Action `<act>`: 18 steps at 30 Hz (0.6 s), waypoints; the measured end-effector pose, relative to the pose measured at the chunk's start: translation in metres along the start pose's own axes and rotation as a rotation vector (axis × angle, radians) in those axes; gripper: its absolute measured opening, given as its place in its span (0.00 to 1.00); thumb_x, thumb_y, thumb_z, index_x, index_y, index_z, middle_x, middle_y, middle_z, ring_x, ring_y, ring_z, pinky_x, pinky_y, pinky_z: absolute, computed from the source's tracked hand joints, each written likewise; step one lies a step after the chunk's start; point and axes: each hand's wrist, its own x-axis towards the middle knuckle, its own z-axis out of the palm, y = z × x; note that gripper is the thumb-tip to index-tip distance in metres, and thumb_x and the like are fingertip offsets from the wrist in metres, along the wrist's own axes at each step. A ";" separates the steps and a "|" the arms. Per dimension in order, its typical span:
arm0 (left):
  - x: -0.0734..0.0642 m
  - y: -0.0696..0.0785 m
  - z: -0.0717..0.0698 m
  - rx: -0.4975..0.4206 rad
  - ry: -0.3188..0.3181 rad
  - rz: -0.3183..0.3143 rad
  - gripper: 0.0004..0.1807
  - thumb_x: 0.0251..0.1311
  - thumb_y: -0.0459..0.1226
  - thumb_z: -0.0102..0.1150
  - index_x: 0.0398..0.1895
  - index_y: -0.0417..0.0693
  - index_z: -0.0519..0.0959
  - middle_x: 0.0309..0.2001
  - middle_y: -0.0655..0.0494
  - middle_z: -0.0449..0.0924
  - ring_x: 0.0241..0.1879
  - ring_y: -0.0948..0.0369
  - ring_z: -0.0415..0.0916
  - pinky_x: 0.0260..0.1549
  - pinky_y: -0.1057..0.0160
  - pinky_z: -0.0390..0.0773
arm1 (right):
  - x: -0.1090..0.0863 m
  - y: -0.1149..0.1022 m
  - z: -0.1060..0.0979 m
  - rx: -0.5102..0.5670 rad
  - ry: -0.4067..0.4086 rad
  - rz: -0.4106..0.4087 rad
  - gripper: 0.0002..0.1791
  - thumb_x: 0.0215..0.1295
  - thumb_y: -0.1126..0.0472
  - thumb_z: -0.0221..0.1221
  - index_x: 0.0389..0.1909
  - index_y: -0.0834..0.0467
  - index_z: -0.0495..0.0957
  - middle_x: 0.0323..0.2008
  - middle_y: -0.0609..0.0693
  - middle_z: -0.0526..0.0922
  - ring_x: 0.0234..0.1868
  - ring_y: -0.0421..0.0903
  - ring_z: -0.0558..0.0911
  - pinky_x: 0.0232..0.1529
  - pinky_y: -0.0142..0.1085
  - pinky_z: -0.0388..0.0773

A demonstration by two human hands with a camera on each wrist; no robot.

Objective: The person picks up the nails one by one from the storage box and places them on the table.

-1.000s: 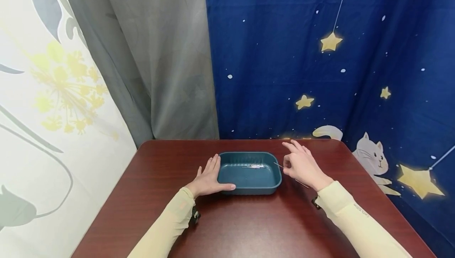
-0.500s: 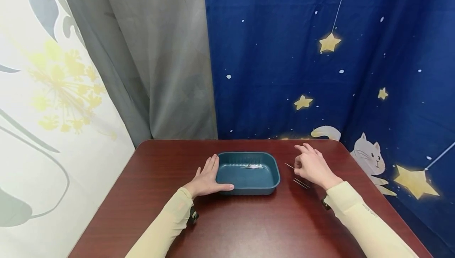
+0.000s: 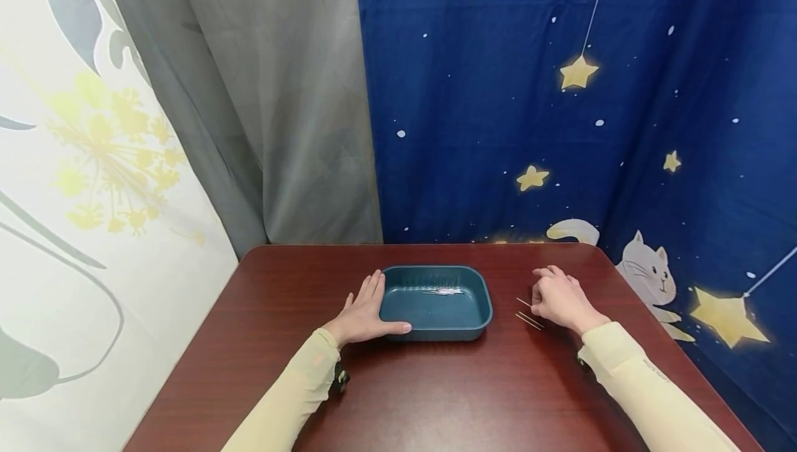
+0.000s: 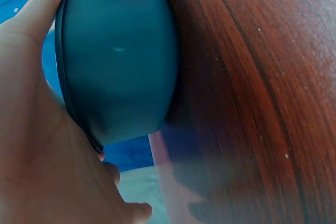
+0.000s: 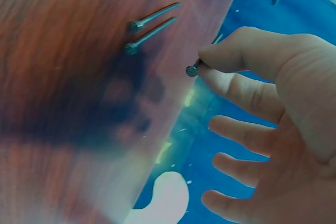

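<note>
My left hand (image 3: 361, 317) rests spread against the left end of a dark teal plastic basin (image 3: 436, 334), thumb on the near rim and straight fingers along the left side. Several slim metal pins (image 3: 443, 292) lie inside, towards its back. Right of the basin, my right hand (image 3: 560, 300) pinches another metal pin (image 5: 191, 70) between thumb and index finger, close over the table. In the right wrist view, its thicker ribbed head shows past the fingertips while the other fingers spread apart. Two similar pins (image 5: 152, 35) lie side by side on the tabletop.
The dark red wooden table (image 3: 436, 396) has rounded far corners. Behind it hang a grey curtain (image 3: 311, 127) and a blue curtain (image 3: 473, 106) with stars; a pale patterned cloth (image 3: 124, 300) hangs at the left.
My right hand has carried the pinched pin away from the basin's right rim, to the right and lower towards the table. The left hand and basin stay where they were.
</note>
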 end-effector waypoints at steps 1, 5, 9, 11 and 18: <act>0.000 0.000 0.000 0.000 0.000 0.000 0.71 0.29 0.79 0.46 0.72 0.50 0.35 0.73 0.58 0.27 0.72 0.56 0.30 0.62 0.37 0.42 | -0.001 0.001 0.001 0.000 -0.009 0.006 0.16 0.39 0.60 0.64 0.05 0.42 0.69 0.54 0.58 0.74 0.59 0.58 0.63 0.44 0.61 0.64; 0.001 0.000 0.000 -0.001 0.001 0.002 0.71 0.29 0.80 0.46 0.72 0.51 0.34 0.73 0.59 0.27 0.72 0.56 0.29 0.62 0.37 0.42 | -0.006 0.004 0.002 0.001 -0.024 0.022 0.16 0.39 0.61 0.65 0.05 0.43 0.69 0.53 0.59 0.75 0.58 0.58 0.64 0.42 0.61 0.65; 0.002 -0.001 0.000 -0.003 0.000 0.002 0.71 0.28 0.80 0.45 0.72 0.51 0.34 0.73 0.60 0.27 0.72 0.56 0.29 0.62 0.38 0.42 | -0.009 0.008 0.004 0.003 -0.024 0.032 0.16 0.37 0.62 0.64 0.05 0.43 0.69 0.52 0.59 0.76 0.57 0.58 0.65 0.42 0.61 0.65; 0.002 -0.001 0.000 -0.003 -0.003 0.000 0.71 0.28 0.80 0.45 0.72 0.52 0.34 0.73 0.61 0.26 0.72 0.57 0.29 0.62 0.38 0.42 | -0.011 0.009 0.006 0.003 -0.025 0.034 0.16 0.37 0.62 0.64 0.05 0.43 0.69 0.51 0.58 0.76 0.57 0.58 0.66 0.41 0.61 0.65; 0.001 -0.001 0.000 0.001 -0.002 0.001 0.71 0.28 0.80 0.45 0.72 0.51 0.34 0.73 0.59 0.27 0.72 0.56 0.29 0.62 0.38 0.42 | -0.016 0.012 0.013 0.021 -0.055 0.059 0.16 0.38 0.61 0.66 0.06 0.43 0.70 0.51 0.58 0.77 0.56 0.58 0.65 0.42 0.61 0.65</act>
